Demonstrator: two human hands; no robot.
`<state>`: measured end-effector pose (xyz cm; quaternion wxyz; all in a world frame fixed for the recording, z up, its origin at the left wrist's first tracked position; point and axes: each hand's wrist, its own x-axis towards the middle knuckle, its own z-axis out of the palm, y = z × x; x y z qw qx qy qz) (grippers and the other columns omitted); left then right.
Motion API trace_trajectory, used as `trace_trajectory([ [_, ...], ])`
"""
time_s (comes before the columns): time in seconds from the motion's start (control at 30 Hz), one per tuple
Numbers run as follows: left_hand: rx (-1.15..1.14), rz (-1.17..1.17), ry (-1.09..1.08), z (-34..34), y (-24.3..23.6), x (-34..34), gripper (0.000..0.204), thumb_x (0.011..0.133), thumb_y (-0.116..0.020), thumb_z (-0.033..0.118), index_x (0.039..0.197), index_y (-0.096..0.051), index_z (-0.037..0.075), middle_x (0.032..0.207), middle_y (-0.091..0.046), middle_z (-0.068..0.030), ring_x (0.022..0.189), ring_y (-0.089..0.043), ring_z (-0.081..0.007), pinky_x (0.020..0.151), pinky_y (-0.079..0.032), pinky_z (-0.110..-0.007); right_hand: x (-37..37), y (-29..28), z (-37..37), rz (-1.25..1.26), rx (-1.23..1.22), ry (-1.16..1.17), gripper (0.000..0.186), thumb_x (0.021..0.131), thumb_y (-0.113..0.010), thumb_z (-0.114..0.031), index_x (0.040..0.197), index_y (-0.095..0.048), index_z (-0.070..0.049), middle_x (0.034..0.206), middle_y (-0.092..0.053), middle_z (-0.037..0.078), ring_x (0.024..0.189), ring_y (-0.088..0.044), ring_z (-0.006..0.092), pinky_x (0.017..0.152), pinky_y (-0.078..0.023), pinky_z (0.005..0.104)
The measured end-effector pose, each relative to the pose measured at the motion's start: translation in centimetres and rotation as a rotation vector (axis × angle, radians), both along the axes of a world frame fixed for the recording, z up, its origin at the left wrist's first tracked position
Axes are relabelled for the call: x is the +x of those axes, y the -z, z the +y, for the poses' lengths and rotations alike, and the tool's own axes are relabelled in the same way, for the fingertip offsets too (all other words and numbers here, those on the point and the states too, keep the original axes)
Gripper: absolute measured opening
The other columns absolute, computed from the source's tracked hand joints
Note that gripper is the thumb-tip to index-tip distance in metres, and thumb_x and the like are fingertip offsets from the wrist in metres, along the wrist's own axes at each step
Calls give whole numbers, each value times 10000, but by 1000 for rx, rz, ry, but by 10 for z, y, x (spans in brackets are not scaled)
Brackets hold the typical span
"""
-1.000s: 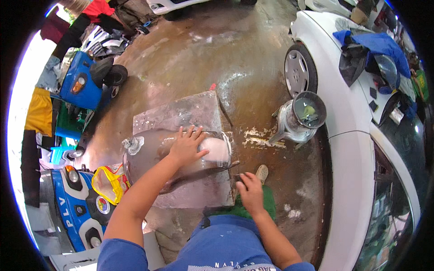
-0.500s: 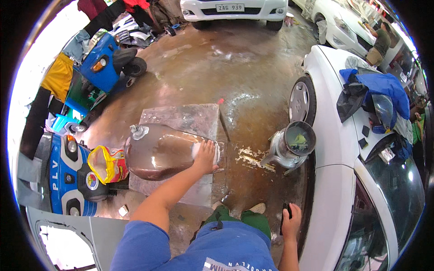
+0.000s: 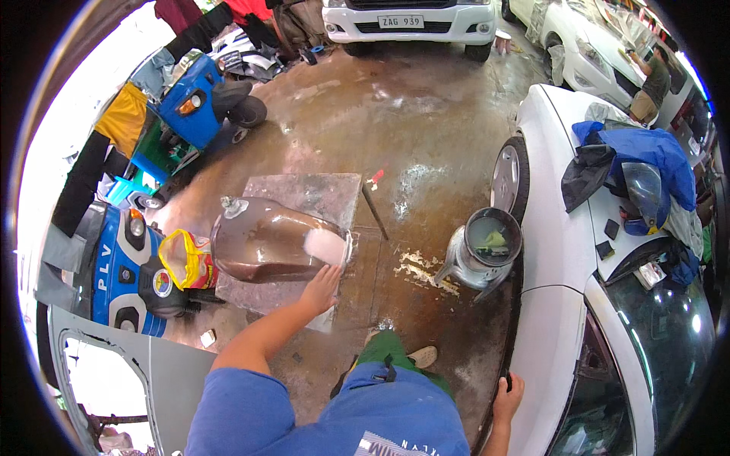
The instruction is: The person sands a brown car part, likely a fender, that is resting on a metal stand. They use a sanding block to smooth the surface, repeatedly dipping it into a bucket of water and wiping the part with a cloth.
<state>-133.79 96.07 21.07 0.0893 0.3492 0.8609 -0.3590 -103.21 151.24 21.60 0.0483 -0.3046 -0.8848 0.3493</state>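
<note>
A glossy brown motorcycle fuel tank (image 3: 262, 232) lies on a worn board (image 3: 327, 190) in front of me. Near its right end is a pale, dull patch (image 3: 325, 247). My left hand (image 3: 321, 289) is open, fingers straight and close together, with the fingertips at the tank's near edge just below that patch. Low on the right, beside the white car, my right hand (image 3: 508, 397) is curled around a narrow black object (image 3: 505, 377). Most of that object is hidden, and its kind cannot be told.
A metal stand with a round bowl (image 3: 494, 239) of cloudy liquid is beside the white car (image 3: 555, 228). A yellow-red bag (image 3: 186, 260) sits left of the tank, near blue vehicle fronts. Pale flakes (image 3: 426, 272) lie on the wet floor. A person (image 3: 652, 80) works far right.
My left hand has slid off the pale patch toward me, uncovering it. My right hand has moved slightly right and down, and the black object shows less. My view and feet have shifted.
</note>
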Motion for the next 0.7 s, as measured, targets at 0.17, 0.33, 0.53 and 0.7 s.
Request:
trace_trajectory([
  [0.17, 145, -161, -267, -9, 6, 51, 889, 971, -596, 586, 1556, -428, -62, 1651, -394, -230, 1557, -322, -361, 1283, -214, -511, 30, 37, 10, -106, -13, 42, 371, 963, -707, -206, 1226, -675, 54, 1226, -642, 217, 1166, -612, 383, 1044, -481, 450],
  [0.33, 523, -306, -435, 61, -13, 38, 643, 967, -674, 345, 1480, -522, -12, 1562, -479, -267, 1450, -462, -423, 1176, -412, -525, 98, 84, 5, -272, -117, 152, 403, 935, -727, -250, 1214, -699, 39, 1250, -666, 248, 1207, -599, 423, 1056, -470, 474],
  [0.53, 1034, -380, -208, 251, -23, -66, 484, 934, -672, 182, 1394, -600, 50, 1465, -566, -235, 1323, -573, -413, 1100, -496, -482, 153, 70, -8, -683, -303, 105, 532, 1014, -647, -472, 1369, -690, -78, 1340, -697, 237, 1244, -640, 417, 1075, -498, 483],
  [0.7, 1015, -617, -238, 422, 32, -181, 483, 941, -668, 220, 1392, -614, 58, 1447, -578, -229, 1309, -586, -406, 1090, -506, -480, 122, 15, -14, -624, -482, 283, 533, 1014, -646, -466, 1362, -689, -64, 1337, -697, 240, 1243, -640, 416, 1073, -497, 480],
])
